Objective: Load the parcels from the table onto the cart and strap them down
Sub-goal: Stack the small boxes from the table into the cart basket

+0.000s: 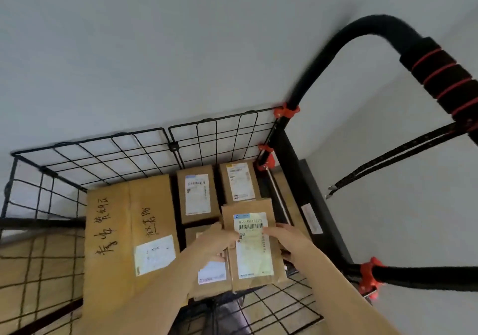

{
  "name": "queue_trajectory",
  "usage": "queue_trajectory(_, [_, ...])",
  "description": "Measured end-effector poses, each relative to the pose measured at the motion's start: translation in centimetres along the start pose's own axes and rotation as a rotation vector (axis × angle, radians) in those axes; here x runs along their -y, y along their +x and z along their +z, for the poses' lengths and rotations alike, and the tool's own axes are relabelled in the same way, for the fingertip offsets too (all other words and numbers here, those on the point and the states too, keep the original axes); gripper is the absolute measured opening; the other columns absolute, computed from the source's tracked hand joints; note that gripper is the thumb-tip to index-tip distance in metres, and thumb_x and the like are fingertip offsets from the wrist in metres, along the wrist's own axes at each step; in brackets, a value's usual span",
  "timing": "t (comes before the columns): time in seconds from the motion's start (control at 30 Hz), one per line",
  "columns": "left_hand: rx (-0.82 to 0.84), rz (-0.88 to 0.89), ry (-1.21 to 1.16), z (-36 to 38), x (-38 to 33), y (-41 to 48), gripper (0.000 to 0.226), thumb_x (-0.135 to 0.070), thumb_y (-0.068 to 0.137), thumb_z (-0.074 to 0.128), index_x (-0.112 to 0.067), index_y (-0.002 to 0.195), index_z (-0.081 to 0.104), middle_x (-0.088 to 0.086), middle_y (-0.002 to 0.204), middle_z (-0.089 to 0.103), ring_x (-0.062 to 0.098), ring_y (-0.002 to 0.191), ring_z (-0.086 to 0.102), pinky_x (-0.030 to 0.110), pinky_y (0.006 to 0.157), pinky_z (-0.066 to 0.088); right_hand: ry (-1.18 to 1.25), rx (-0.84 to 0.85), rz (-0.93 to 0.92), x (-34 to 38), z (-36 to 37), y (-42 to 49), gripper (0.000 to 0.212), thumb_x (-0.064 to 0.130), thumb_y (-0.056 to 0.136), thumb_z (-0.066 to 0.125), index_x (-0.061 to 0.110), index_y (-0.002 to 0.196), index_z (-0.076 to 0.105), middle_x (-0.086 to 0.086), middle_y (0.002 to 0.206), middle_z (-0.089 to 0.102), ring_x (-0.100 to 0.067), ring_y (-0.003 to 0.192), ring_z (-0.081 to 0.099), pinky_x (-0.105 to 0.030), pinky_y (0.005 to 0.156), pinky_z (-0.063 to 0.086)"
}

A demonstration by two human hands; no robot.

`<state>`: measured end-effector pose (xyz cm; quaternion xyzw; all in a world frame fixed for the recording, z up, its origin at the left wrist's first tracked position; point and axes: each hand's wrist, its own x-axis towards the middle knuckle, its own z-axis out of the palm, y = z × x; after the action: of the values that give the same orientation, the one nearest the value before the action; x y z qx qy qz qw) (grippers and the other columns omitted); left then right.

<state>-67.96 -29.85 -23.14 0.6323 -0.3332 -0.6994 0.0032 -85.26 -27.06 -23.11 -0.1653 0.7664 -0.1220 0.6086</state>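
Brown labelled parcel (254, 262) lies atop other parcels inside the wire cart (294, 164), beside a large box (129, 231); left hand (216, 241) fingers lie over its left edge, right hand (287, 239) fingers over its right edge; whether they clamp underneath, cannot tell.
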Motion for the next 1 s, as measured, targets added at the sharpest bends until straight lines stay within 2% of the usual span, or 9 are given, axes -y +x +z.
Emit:
queue_trajectory(0.2, [0.03,-0.167,0.037,3.5,3.0,7.2,0.01,-0.015,0.093,0.05,-0.023,0.095,0.054,0.002,0.12,0.06,0.025,0.111,0.056,0.042,0.099,0.046,-0.122,0.092,0.143,-3.1,-0.7,8.0,0.044,0.029,0.089,0.059,0.009,0.128,0.053,-0.009,0.115,0.065,-0.025,0.104,0.061,-0.036,0.088,0.048])
queue_trajectory(0.37, [0.009,-0.246,0.042,4.6,4.5,10.3,0.034,-0.014,0.094,0.049,-0.01,0.128,0.045,0.003,0.121,0.056,0.018,0.102,0.053,0.037,0.094,0.048,-0.218,0.114,0.213,-4.8,-0.3,12.0,0.04,0.031,0.091,0.055,0.012,0.126,0.055,-0.007,0.114,0.066,-0.024,0.105,0.062,-0.039,0.097,0.049])
queue_trajectory(0.47, [0.019,-0.263,0.046,4.9,4.8,11.1,0.053,-0.017,0.094,0.051,-0.013,0.142,0.029,0.007,0.126,0.057,0.021,0.11,0.056,0.035,0.092,0.051,-0.235,0.11,0.202,-5.2,0.1,13.4,0.039,0.026,0.093,0.053,0.014,0.13,0.053,-0.008,0.117,0.065,-0.024,0.107,0.061,-0.039,0.097,0.049])
queue_trajectory(0.53, [0.019,-0.283,0.045,4.7,4.9,11.3,0.065,-0.018,0.094,0.051,-0.013,0.148,0.017,0.007,0.105,0.061,0.019,0.096,0.059,0.034,0.087,0.052,-0.226,0.119,0.209,-5.2,0.4,13.8,0.039,0.023,0.094,0.052,0.013,0.132,0.051,-0.009,0.12,0.064,-0.024,0.106,0.061,-0.039,0.093,0.05])
queue_trajectory(0.6, [0.01,-0.267,0.101,4.2,4.9,11.5,0.066,-0.016,0.093,0.049,-0.013,0.149,0.015,0.001,0.07,0.049,0.012,0.067,0.05,0.031,0.079,0.051,-0.244,0.13,0.21,-4.8,0.6,13.7,0.038,0.019,0.094,0.052,0.011,0.131,0.049,-0.01,0.122,0.063,-0.021,0.099,0.059,-0.032,0.078,0.051])
queue_trajectory(0.7, [-0.002,-0.239,0.139,3.3,4.7,11.2,0.064,-0.017,0.091,0.048,-0.014,0.148,0.022,-0.002,0.066,0.043,0.013,0.066,0.045,0.031,0.078,0.05,-0.292,0.092,0.146,-4.1,0.5,13.3,0.033,0.015,0.093,0.053,0.009,0.125,0.054,-0.008,0.107,0.066,-0.021,0.091,0.061,-0.032,0.076,0.052])
queue_trajectory(0.83, [-0.067,-0.154,0.199,1.4,4.2,9.2,0.053,-0.025,0.094,0.047,-0.017,0.144,0.033,-0.006,0.103,0.053,0.005,0.068,0.048,0.021,0.064,0.041,-0.413,-0.129,-0.025,-2.8,0.4,11.4,0.028,0.026,0.091,0.055,0.015,0.117,0.055,-0.002,0.097,0.062,-0.014,0.076,0.053,-0.024,0.058,0.04])
queue_trajectory(0.9, [-0.127,-0.117,0.207,0.0,4.3,7.6,0.047,-0.027,0.093,0.046,-0.02,0.139,0.04,-0.008,0.1,0.05,0.004,0.064,0.046,0.018,0.057,0.037,-0.494,-0.205,-0.107,-1.8,0.6,10.1,0.013,0.027,0.091,0.055,0.018,0.1,0.056,-0.001,0.095,0.063,-0.01,0.07,0.051,-0.02,0.053,0.037])
queue_trajectory(1.0, [-0.186,-0.056,0.214,-2.4,4.8,4.6,0.043,-0.028,0.094,0.047,-0.02,0.136,0.044,-0.01,0.097,0.05,0.0,0.065,0.043,0.019,0.061,0.038,-0.662,-0.223,-0.207,-0.1,2.0,7.7,0.021,0.023,0.092,0.048,0.014,0.1,0.066,0.001,0.081,0.062,-0.01,0.062,0.053,-0.019,0.05,0.039])
